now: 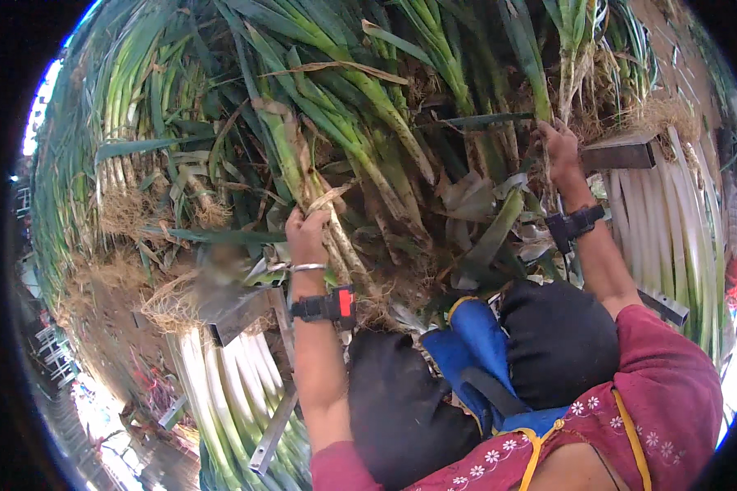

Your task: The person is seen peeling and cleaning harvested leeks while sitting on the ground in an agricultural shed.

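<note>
- Grasped a soil-streaked leek (289, 159) with the left hand (307, 233), left of the frame's centre, with fingers curled around the lower shaft.
- Held that leek at a slant, with green leaves toward the top of the frame and the root end toward the centre bottom.
- Saw a dry, curled leaf (332, 196) beside the left fingers.
- Closed the right hand (561, 151), at the upper right of the frame, on the lower end of a green stalk (532, 74).
- Could not tell the exact placing of the right thumb, hidden from view.
- Wore a metal bangle (309, 267) and a black band with a red patch (326, 307) on the left wrist, and a black strap (577, 225) on the right.
- Found a heap of untrimmed leeks (151, 74) across the upper left and top of the frame, with tangled roots (131, 213) below the stems.
- Saw loose, pale leaf scraps (467, 196) between the two hands, near the centre.
- Noted cleaned white leeks in two groups: one (229, 380) at the lower left, another (655, 213) at the right, both near metal bars (272, 438).
- Sat with black-clothed knees (561, 340) at the lower centre, and with blue material (483, 335) between.
- Wore a maroon flowered garment (671, 393) at the lower right.
</note>
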`<state>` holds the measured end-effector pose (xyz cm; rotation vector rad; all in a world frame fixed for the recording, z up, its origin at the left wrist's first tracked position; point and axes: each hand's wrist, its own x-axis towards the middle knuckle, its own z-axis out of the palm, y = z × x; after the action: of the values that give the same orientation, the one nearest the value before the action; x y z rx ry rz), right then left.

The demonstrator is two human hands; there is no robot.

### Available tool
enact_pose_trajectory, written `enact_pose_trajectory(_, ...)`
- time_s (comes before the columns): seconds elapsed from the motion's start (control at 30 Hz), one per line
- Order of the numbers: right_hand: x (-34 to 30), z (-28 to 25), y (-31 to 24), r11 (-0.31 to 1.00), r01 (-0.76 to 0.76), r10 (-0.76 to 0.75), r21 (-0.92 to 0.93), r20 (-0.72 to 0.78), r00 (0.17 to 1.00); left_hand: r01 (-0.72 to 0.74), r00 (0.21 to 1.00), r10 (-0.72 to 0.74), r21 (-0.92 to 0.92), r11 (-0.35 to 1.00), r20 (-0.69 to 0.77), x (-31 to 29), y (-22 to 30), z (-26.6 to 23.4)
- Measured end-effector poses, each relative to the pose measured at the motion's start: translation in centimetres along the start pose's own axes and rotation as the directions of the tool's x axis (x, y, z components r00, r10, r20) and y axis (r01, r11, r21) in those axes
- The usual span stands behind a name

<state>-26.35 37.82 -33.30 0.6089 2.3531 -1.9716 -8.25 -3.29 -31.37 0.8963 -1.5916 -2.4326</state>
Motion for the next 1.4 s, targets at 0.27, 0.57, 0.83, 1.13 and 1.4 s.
enact_pose_trajectory(0.27,-3.5,2.8,-0.7,0.998,0.031,-0.038,0.059,0.127,0.991,-0.146,0.971,0.159,0.085,0.986,-0.177,-2.6,-0.3,-1.0)
enact_pose_trajectory(0.57,-9.8,8.8,-6.5,0.943,0.193,-0.267,0.271,0.271,0.925,-0.216,0.875,0.329,0.323,0.921,-0.354,-2.3,-1.6,-2.3)
enact_pose_trajectory(0.83,-13.8,16.4,-4.8,0.854,0.518,-0.336,0.060,0.823,0.458,0.069,0.963,-0.092,-0.098,0.993,-0.253,-1.3,-4.3,-2.7)
enact_pose_trajectory(1.13,-9.2,19.4,-1.2,0.560,0.500,-0.112,-0.661,0.537,0.836,0.174,0.949,-0.140,0.098,0.980,-0.284,-1.4,-3.4,-0.8)
enact_pose_trajectory(1.4,-8.6,17.7,-3.4,0.895,0.425,-0.140,-0.138,0.816,0.561,-0.002,0.929,0.084,0.222,0.975,-0.361,-0.4,-5.5,-3.2)
